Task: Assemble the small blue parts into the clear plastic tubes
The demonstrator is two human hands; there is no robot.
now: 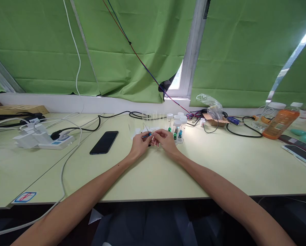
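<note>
Work at mid-course, seen from above your forearms. At the centre of the frame, your left hand (140, 145) pinches a small blue piece (150, 134) between thumb and fingertips; a thin wire (145, 126) rises from beside it, toward the upper left. Your right hand (165, 139) meets it from the right, thumb and forefinger drawn close together at the piece; you cannot tell from this view whether they grip it, its wire or nothing.

Just right of centre, beside your right hand, a cluster of capped tubes (177, 122) stands upright, with green pieces (175, 136) and another blue piece (180, 134) showing through the clear walls. Judged by their white lids and contents, these look finished. Left of centre, behind your left hand, clear containers (131, 128) show no coloured piece that you can make out; their number and openings are too faint to settle. The piece between your fingertips lies outside any tube, so its own share of the work appears incomplete.

At centre left, a dark phone (104, 142) lies flat on the table (158, 177), apart from your hands.
</note>
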